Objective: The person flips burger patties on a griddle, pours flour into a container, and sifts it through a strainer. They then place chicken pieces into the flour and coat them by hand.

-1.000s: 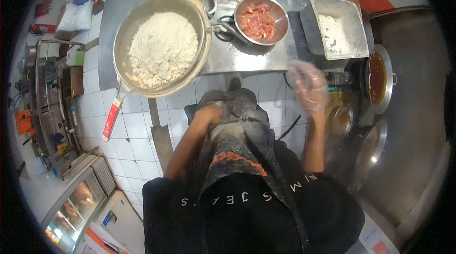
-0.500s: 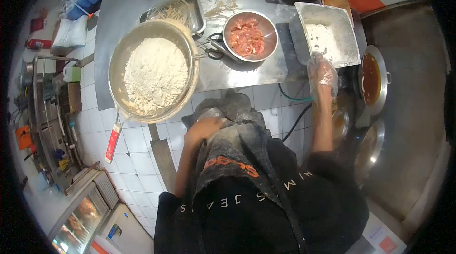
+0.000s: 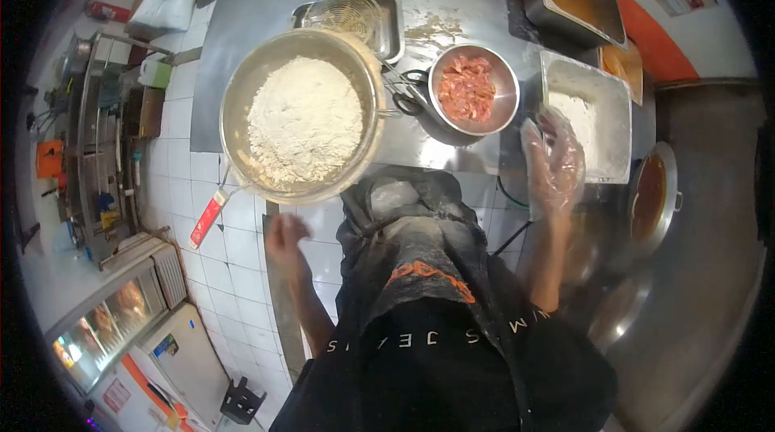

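Since the earlier frame, the left hand (image 3: pixel 286 240) has swung off the apron (image 3: pixel 410 230) and now sits apart from it, above the floor tiles (image 3: pixel 242 274); it is too blurred for me to tell whether it is clenched. From where I watch, the right hand (image 3: pixel 555 164), in a clear plastic glove, is at the counter's (image 3: pixel 258 8) front edge toward the right, fingers loosely bent and seemingly released, overlapping the near left corner of the metal pan (image 3: pixel 585 75); I cannot tell if they touch. White powder lies in that pan by the counter's right edge. I see the wide sieve (image 3: pixel 235 109), heaped with flour (image 3: pixel 305 117), jutting past the front edge on the left, and a bowl (image 3: pixel 506 97) of raw meat (image 3: pixel 466 89) between sieve and pan.
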`<state>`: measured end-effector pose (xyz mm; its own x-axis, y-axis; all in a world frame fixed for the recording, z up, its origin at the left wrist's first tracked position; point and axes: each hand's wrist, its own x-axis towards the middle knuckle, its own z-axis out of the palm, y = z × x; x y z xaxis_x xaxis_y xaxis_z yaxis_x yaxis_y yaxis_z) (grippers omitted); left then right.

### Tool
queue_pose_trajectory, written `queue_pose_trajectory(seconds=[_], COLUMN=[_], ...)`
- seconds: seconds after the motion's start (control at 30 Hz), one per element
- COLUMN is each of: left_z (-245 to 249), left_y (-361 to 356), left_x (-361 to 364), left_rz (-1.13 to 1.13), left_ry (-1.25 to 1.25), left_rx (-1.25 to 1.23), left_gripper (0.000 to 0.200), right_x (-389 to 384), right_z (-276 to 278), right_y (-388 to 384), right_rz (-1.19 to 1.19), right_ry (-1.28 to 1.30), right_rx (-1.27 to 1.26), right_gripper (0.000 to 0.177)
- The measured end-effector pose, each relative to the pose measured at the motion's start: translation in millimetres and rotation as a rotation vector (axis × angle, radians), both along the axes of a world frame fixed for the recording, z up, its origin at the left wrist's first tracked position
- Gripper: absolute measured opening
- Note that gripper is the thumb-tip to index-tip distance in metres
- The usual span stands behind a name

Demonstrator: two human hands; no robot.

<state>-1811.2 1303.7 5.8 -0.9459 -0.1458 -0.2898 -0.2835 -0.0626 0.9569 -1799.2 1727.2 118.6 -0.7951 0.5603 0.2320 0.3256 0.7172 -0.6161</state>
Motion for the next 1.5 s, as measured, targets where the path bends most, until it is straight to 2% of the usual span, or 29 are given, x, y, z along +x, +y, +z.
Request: queue_pose_trajectory(seconds=[0.07, 0.13, 0.17, 0.2, 0.23, 0.27, 0.3, 0.33, 0.37, 0.4, 0.43, 0.47, 0.53, 0.57, 0.73, 0.8, 0.9, 1.0, 1.13, 1.23, 1.3, 1.33, 1.4, 1.43, 1.5], left_z=[39.7, 93.8, 120.5, 136.6, 139.5, 140.8, 141.8, 142.1, 142.7, 144.0, 145.6, 147.7, 152.1, 148.2, 162.3, 174.0, 217.1, 251.7, 276.0, 273.0, 252.4, 240.5, 211.6, 193.6, 151.7], left_y=[-2.7, -2.6, 2.4, 6.8, -0.2, -15.7, -31.1, -44.0, -56.8, -65.6, -70.3, -74.1, -77.4, -75.7, -65.1, -66.6, -68.1, -49.3, -5.5, 52.9, 100.7, 128.6, 189.4, 221.2, 282.5], left_x=[1.6, -8.2, -29.7, -54.6, -69.3, -84.9, -97.4, -105.6, -111.6, -118.0, -124.5, -130.6, -140.7, -135.4, -107.6, -104.2, -110.1, -109.7, -107.6, -91.0, -74.4, -65.5, -41.7, -24.5, 8.7], left_rz=[0.168, 0.150, 0.150, 0.145, 0.165, 0.028, -0.117, -0.106, -0.429, -0.724, -0.731, -0.781, -0.851, -0.771, -0.718, -0.640, -0.647, -0.625, -0.771, -0.861, -0.876, -0.903, -0.974, -0.987, -1.029], left_ry=[0.253, 0.416, 0.604, 0.791, 0.783, 0.826, 0.870, 0.879, 0.460, 0.045, 0.059, -0.107, -0.430, -0.435, -0.333, -0.301, -0.199, -0.053, 0.012, -0.030, -0.078, -0.113, -0.131, -0.070, -0.017], left_rx=[-0.320, -0.762, -0.939, -1.118, -1.124, -1.258, -1.385, -1.382, -1.238, -1.048, -1.051, -0.805, -0.301, -0.235, -0.224, -0.071, -0.195, -0.337, -0.255, -0.194, -0.157, -0.124, -0.039, -0.073, -0.109], left_gripper=[0.027, 0.027, 0.028, 0.029, 0.029, 0.031, 0.032, 0.032, 0.033, 0.034, 0.034, 0.033, 0.033, 0.031, 0.026, 0.022, 0.022, 0.023, 0.023, 0.020, 0.023, 0.025, 0.019, 0.024, 0.028], right_x=[-28.3, -49.6, -56.1, -60.6, -64.6, -67.0, -66.4, -63.4, -57.2, -57.3, -57.7, -56.5, -45.9, -37.5, -19.3, -11.6, 1.0, 16.0, 45.0, 62.9, 75.7, 81.8, 93.1, 96.6, 105.0], right_z=[13.2, 21.5, 19.4, 15.7, 14.6, 19.7, 29.0, 35.5, 35.6, 34.0, 30.9, 26.3, 6.1, -3.8, -2.0, -4.1, 0.8, 8.5, 10.8, 18.6, 16.9, 16.3, 16.3, 16.5, 13.6], right_y=[-26.3, -53.7, -65.6, -77.0, -87.9, -99.5, -111.4, -121.1, -129.7, -136.2, -142.2, -148.6, -155.8, -160.5, -176.5, -180.3, -179.6, -171.9, -145.3, -119.5, -102.3, -85.3, -46.0, -24.0, 13.5], right_rz=[0.071, 0.304, 0.326, 0.511, 0.695, 0.711, 0.815, 0.908, 0.861, 0.852, 0.819, 0.782, 0.725, 0.689, 0.560, 0.499, 0.473, 0.423, 0.344, 0.333, 0.230, 0.228, 0.201, 0.210, -0.014], right_ry=[0.040, -0.038, -0.037, -0.084, -0.132, -0.126, -0.288, -0.454, -0.568, -0.561, -0.646, -0.731, -0.741, -0.721, -0.723, -0.645, -0.591, -0.600, -0.501, -0.380, 0.141, 0.139, 0.389, 0.379, 0.429], right_rx=[-0.050, -0.177, -0.176, -0.199, -0.218, -0.211, -0.214, -0.215, -0.285, -0.282, -0.293, -0.309, -0.331, -0.313, -0.358, -0.432, -0.522, -0.451, -0.443, -0.525, -1.082, -1.082, -1.168, -1.167, -1.246], right_gripper=[0.038, 0.030, 0.030, 0.030, 0.032, 0.032, 0.036, 0.040, 0.056, 0.056, 0.057, 0.059, 0.061, 0.061, 0.061, 0.060, 0.060, 0.059, 0.054, 0.054, 0.061, 0.061, 0.071, 0.071, 0.072])
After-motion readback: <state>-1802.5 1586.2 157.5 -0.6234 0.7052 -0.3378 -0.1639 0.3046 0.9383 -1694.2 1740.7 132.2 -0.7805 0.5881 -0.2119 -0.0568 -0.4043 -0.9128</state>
